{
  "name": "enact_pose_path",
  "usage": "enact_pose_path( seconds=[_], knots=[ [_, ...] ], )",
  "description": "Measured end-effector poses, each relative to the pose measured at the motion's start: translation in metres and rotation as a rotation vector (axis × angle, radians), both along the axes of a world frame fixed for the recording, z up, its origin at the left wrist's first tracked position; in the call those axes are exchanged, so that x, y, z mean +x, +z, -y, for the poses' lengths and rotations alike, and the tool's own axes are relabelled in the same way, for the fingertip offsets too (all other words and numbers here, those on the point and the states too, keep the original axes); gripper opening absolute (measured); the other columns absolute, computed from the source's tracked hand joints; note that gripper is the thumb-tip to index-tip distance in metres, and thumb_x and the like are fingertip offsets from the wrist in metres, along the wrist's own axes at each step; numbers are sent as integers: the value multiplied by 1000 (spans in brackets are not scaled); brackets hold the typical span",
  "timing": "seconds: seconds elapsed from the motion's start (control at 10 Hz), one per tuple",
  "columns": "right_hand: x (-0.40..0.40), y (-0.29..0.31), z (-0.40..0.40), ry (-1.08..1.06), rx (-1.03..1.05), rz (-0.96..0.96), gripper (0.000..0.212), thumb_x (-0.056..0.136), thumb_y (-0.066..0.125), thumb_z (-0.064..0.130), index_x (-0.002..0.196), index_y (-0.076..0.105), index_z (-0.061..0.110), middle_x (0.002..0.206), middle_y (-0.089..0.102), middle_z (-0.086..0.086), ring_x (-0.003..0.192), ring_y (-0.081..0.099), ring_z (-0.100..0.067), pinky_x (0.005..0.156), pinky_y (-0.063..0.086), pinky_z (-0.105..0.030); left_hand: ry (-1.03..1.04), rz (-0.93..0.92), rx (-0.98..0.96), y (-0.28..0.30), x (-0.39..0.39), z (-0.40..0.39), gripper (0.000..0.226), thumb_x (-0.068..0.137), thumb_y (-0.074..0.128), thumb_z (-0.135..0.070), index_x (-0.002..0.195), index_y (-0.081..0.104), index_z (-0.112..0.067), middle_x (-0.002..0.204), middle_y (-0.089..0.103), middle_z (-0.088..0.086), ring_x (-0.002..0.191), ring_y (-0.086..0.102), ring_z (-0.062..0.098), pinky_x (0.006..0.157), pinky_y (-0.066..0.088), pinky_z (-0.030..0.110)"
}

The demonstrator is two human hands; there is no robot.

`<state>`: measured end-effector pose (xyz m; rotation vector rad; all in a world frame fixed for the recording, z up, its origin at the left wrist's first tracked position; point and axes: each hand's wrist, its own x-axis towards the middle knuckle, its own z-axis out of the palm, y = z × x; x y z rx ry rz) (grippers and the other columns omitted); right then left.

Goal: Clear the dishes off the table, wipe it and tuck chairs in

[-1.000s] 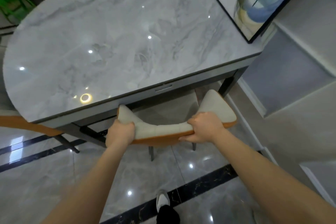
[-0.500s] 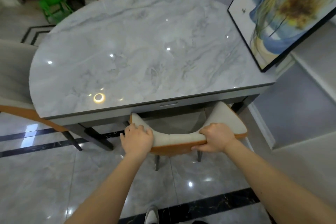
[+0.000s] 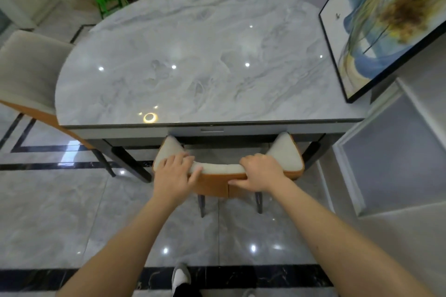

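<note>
Both your hands meet the cream-and-orange curved chair back [image 3: 218, 168] at the grey marble table [image 3: 193, 55]: left hand [image 3: 174, 173] resting flat with loose fingers, right hand [image 3: 261, 173] gripping.

left hand [image 3: 174, 171] flat (right hand [image 3: 261, 172] curled)

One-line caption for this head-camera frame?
Both hands, left and right, on the chair backrest at the bare marble table.

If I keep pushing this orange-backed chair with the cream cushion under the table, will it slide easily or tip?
The orange-backed cream-cushioned chair probably slides easily: the grey tiled floor looks glossy. Pushing at its top on thin legs, it might rock slightly. The left hand and right hand spaced apart should keep it straight.
</note>
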<state>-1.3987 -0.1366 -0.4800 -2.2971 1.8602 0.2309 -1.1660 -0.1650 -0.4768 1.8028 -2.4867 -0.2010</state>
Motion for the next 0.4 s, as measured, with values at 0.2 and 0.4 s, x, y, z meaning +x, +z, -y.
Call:
enact_pose_path(
  seconds=[0.2,0.4],
  knots=[
    [3,10,-22,-120,28,138,60,82,45,66,124,49,24,124,56,0,111,53,-20,93,43,-36,-43,82,71,-6,6,-19,56,92,28,-59,137,41,-28,142,45,-2,134,37,20,115,21,40],
    [-45,52,-52,-279,137,543,38,86,59,45,118,62,24,119,63,4,112,58,-11,94,46,-24,-81,135,56,2,3,-17,47,96,29,-52,135,41,-27,136,49,-3,130,40,20,112,25,39]
  ],
)
